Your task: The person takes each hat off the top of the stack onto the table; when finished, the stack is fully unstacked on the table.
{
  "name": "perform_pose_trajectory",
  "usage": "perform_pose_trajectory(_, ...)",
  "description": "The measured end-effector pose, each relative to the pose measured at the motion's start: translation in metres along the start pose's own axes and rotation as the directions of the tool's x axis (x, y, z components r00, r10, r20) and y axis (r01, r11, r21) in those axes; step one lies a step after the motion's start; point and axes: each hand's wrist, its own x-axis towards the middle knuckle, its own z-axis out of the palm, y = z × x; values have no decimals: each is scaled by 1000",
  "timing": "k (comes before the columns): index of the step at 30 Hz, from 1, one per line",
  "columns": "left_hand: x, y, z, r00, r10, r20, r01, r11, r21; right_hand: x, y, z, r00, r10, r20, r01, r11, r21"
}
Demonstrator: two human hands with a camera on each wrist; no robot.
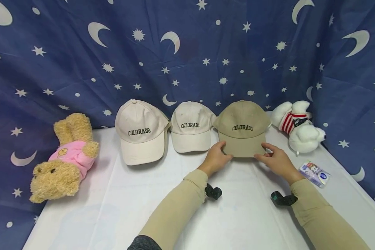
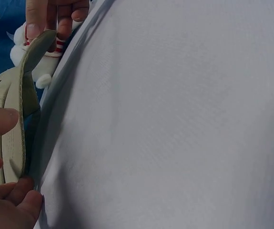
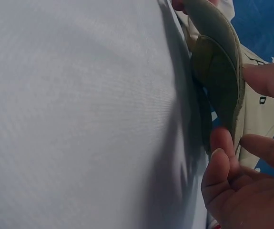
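Note:
Both hands are at the brim of a khaki baseball cap (image 1: 242,119) lettered COLORADO, the rightmost of three caps along the back of the table. My left hand (image 1: 217,158) grips the brim's left corner. On the opposite corner, my right hand (image 1: 278,161) pinches the brim, thumb on one face and fingers curled behind it in the right wrist view. The brim's underside (image 3: 218,71) faces the table there. A smaller cream cap (image 1: 190,121) sits just left of the khaki one, and a larger cream cap (image 1: 140,125) stands farther left.
A tan teddy bear (image 1: 72,154) in a pink shirt lies at the left edge. At the right lie a white plush bear (image 1: 303,137) in red stripes and a small purple-and-white packet (image 1: 315,173) beside my right wrist. A blue star-and-moon curtain (image 1: 193,45) hangs behind the white table (image 1: 137,208).

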Motion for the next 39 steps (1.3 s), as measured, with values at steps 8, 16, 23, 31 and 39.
perform_pose_trajectory(8, 5, -6, 2, 1000, -11, -7, 11, 1000, 13, 5, 7, 4, 999, -34, 12, 34, 998, -48)
perform_pose_trajectory(16, 7, -5, 3, 1000, -2, 22, 2, 1000, 26, 8, 11, 7, 999, -41, -12, 41, 998, -58)
perform_pose_trajectory(23, 8, -2, 4, 999, -14, 51, 12, 999, 34, 10, 8, 7, 999, -22, -34, 20, 998, -55)
perform_pose_trajectory(31, 7, 0, 6, 997, -49, 66, 47, 998, 36, 14, 5, 11, 998, 29, -61, -32, 998, -53)
perform_pose_trajectory(39, 7, 0, 7, 997, -47, 62, 45, 999, 23, 17, 5, 13, 996, 72, -59, -76, 995, -68)
